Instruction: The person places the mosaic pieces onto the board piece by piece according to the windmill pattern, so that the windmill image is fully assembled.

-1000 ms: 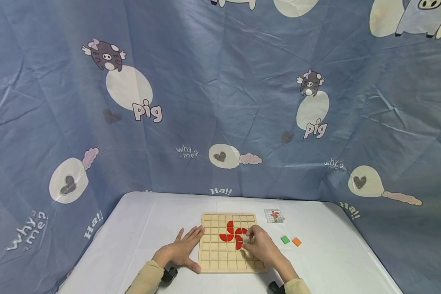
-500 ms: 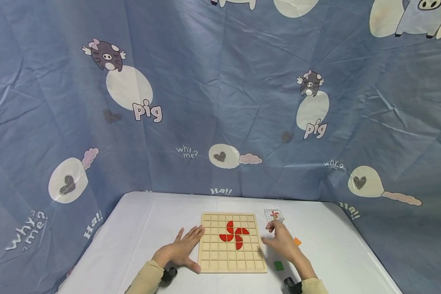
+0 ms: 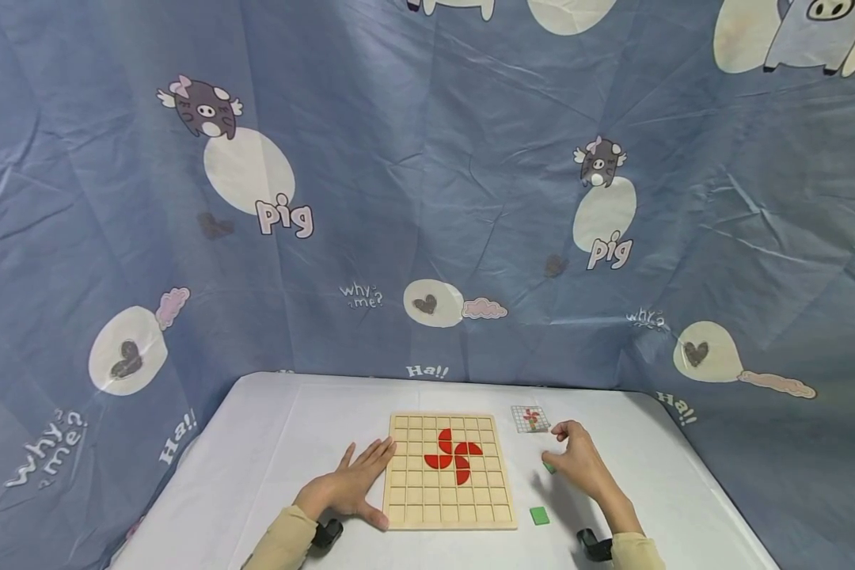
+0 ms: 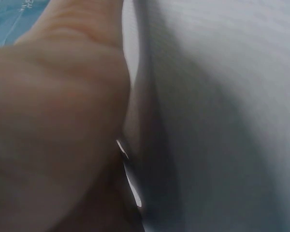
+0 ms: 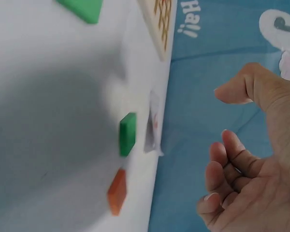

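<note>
My left hand [image 3: 352,484] lies with fingers spread along the left edge of a square wooden grid board [image 3: 406,500], its fingertips and thumb at the frame. Red quarter-round pieces [image 3: 439,461] form a pinwheel in the board's grid. My right hand [image 3: 579,461] hovers right of the board over a green square tile [image 5: 128,134] and an orange tile [image 5: 117,192]. Its thumb and fingers are apart with nothing between them. In the head view the hand hides the orange tile and part of that green tile. The left wrist view shows mostly blurred hand and white cloth.
Another green tile [image 3: 539,515] lies near the board's lower right corner. A small pattern card [image 3: 530,419] showing a red pinwheel on a grid is beyond the right hand. White cloth [image 3: 313,427] covers the table, with a blue printed curtain [image 3: 370,348] behind.
My right hand has moved from the red pieces rightward off the board to the loose tiles. The nearer green tile has come into view. My left hand stays in place.
</note>
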### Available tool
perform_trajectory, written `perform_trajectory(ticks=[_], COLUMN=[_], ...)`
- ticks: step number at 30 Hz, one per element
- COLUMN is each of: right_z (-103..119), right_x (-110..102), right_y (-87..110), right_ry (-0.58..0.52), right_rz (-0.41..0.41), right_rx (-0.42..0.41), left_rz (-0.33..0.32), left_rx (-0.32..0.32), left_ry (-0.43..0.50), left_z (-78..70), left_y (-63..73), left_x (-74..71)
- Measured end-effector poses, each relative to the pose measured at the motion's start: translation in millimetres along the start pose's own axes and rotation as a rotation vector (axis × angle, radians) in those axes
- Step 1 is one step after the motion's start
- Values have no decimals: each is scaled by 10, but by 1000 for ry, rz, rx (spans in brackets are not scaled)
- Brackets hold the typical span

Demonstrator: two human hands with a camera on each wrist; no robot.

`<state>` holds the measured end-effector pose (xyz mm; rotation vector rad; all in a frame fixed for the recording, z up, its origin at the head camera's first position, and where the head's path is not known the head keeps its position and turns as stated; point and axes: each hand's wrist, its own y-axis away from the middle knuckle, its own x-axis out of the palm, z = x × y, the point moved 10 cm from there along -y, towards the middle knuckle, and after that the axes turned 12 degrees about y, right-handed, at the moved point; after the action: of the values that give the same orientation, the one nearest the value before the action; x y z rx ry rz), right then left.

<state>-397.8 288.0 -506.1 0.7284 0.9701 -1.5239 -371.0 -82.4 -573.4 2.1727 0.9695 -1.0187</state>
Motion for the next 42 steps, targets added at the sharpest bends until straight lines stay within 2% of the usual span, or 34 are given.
perform_trajectory(ticks=[9, 16, 20, 27, 42], right_z=[-218, -303, -335, -371, -365], right_x=[84, 263, 339, 399, 345], right_y=[-23, 12, 42, 75, 79], right_ry=[38, 89, 108, 79, 104], right_rz=[30, 141, 171, 184, 134], right_rx=[54, 95, 118, 124, 153], left_rz=[-7, -4, -3, -5, -7], left_rx=[-5, 3, 6, 8, 7], left_ry=[5, 4, 4, 14, 4], left_z=[13, -11, -21, -10, -15], left_y=[-8, -3, 0, 2, 15], left_x=[4, -8, -14, -11, -10])
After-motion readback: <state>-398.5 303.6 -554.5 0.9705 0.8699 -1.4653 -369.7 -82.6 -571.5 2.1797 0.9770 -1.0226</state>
